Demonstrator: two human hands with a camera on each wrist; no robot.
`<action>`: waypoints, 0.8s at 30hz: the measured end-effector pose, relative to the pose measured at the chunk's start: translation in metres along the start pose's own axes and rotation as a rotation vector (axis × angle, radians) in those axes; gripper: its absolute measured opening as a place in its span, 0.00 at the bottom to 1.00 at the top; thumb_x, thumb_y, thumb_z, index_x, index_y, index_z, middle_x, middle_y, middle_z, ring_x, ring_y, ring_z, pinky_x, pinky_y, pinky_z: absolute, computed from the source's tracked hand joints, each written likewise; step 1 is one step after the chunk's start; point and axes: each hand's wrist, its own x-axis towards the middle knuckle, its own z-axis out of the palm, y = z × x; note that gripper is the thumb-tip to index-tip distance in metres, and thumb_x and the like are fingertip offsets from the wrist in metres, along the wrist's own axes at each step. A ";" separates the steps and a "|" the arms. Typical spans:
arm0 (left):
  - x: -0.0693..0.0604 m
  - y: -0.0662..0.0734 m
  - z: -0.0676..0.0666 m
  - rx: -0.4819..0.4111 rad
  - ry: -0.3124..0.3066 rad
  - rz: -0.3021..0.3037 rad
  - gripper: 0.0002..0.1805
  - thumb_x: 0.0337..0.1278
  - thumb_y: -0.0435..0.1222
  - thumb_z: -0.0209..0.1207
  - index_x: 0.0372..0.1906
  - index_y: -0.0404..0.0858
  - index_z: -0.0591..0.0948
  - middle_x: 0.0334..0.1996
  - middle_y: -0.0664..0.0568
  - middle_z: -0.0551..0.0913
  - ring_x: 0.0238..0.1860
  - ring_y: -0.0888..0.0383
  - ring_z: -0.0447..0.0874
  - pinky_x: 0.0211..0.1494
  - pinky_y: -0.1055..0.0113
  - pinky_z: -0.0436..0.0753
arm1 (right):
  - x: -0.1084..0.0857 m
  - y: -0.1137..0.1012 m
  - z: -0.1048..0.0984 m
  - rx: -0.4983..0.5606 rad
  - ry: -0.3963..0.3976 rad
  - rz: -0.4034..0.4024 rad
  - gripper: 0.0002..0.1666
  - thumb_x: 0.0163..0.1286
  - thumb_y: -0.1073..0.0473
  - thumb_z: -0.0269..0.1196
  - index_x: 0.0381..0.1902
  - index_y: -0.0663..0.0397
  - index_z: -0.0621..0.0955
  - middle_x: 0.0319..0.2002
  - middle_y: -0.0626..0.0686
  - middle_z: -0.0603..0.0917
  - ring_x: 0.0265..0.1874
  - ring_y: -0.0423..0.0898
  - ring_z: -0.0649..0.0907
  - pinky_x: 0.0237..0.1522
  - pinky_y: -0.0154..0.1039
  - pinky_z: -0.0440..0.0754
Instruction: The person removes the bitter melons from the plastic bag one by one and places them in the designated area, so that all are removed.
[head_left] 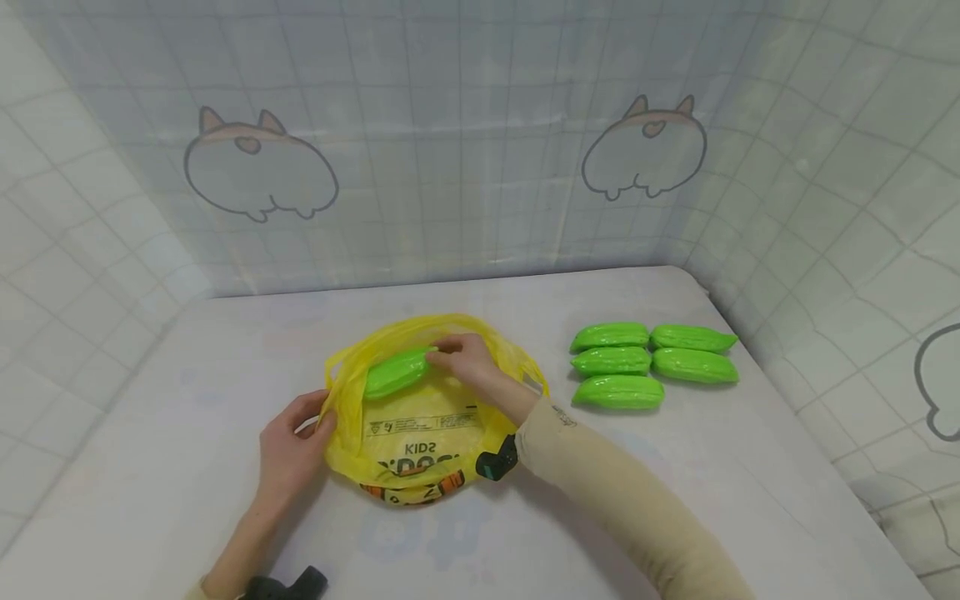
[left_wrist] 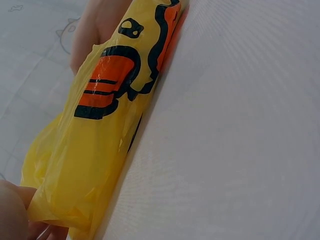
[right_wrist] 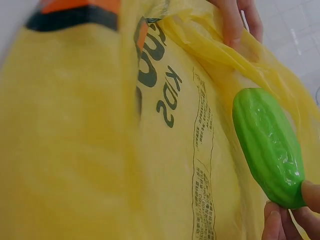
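Observation:
A yellow plastic bag [head_left: 423, 412] lies on the table with its mouth spread wide and printed lettering showing inside. At its left rim, my left hand [head_left: 292, 442] pinches the thin plastic between thumb and fingers. My right hand [head_left: 468, 362] reaches over the bag's mouth and grips one end of a glossy green bitter melon [head_left: 397, 372]. In the right wrist view the ridged bitter melon [right_wrist: 270, 147] is held at its lower end by thumb and fingertips, within the bag's opening. The left wrist view shows the bag's outer side [left_wrist: 95, 150] with an orange and black print.
Several more bitter melons [head_left: 618, 392] lie in two columns on the table to the right of the bag. The white table [head_left: 225, 358] is bordered by grid-patterned curtains [head_left: 450, 167] at the back and sides.

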 end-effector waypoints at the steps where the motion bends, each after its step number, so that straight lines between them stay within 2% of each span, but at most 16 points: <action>1: 0.000 0.000 0.000 0.004 -0.001 -0.002 0.18 0.66 0.34 0.58 0.58 0.37 0.81 0.53 0.41 0.85 0.45 0.77 0.77 0.45 0.92 0.73 | -0.001 0.000 -0.001 0.004 0.000 0.000 0.20 0.70 0.54 0.65 0.57 0.54 0.83 0.54 0.53 0.84 0.48 0.46 0.83 0.53 0.44 0.82; 5: 0.001 -0.001 0.000 0.019 -0.003 -0.006 0.18 0.66 0.35 0.58 0.59 0.38 0.81 0.53 0.42 0.85 0.45 0.79 0.76 0.45 0.92 0.73 | -0.003 0.001 -0.003 0.019 -0.002 -0.003 0.20 0.71 0.55 0.64 0.58 0.55 0.83 0.54 0.53 0.84 0.48 0.47 0.83 0.54 0.44 0.82; 9: 0.002 0.000 -0.001 0.018 -0.006 0.000 0.18 0.66 0.35 0.58 0.59 0.37 0.81 0.53 0.41 0.85 0.49 0.65 0.83 0.45 0.92 0.73 | -0.005 0.001 -0.006 0.023 0.002 0.000 0.20 0.71 0.54 0.64 0.58 0.55 0.82 0.54 0.53 0.84 0.50 0.47 0.83 0.55 0.44 0.82; 12: 0.002 0.001 -0.001 0.011 -0.006 0.002 0.18 0.66 0.34 0.58 0.59 0.37 0.81 0.53 0.41 0.85 0.51 0.56 0.83 0.45 0.92 0.73 | -0.008 0.002 -0.008 0.029 0.008 -0.007 0.20 0.71 0.54 0.64 0.58 0.55 0.83 0.54 0.54 0.84 0.51 0.48 0.83 0.56 0.45 0.82; 15: 0.002 0.001 -0.001 0.007 -0.007 0.001 0.18 0.66 0.35 0.58 0.59 0.37 0.81 0.53 0.41 0.85 0.49 0.66 0.82 0.46 0.92 0.73 | -0.011 0.003 -0.011 0.038 0.016 -0.019 0.21 0.71 0.54 0.64 0.58 0.56 0.82 0.54 0.55 0.84 0.51 0.49 0.83 0.56 0.46 0.82; 19: 0.003 0.001 -0.001 0.008 -0.009 0.004 0.18 0.66 0.35 0.58 0.59 0.37 0.81 0.52 0.42 0.85 0.44 0.81 0.75 0.46 0.91 0.73 | -0.016 0.004 -0.016 0.049 0.025 -0.034 0.21 0.71 0.55 0.65 0.58 0.57 0.82 0.55 0.56 0.84 0.51 0.50 0.84 0.57 0.48 0.82; 24: 0.004 -0.001 -0.001 0.008 -0.013 0.006 0.18 0.66 0.34 0.57 0.59 0.37 0.81 0.53 0.41 0.85 0.44 0.84 0.73 0.45 0.92 0.73 | -0.025 0.001 -0.025 0.043 0.031 -0.037 0.21 0.71 0.55 0.64 0.59 0.56 0.82 0.56 0.56 0.83 0.54 0.52 0.83 0.59 0.50 0.80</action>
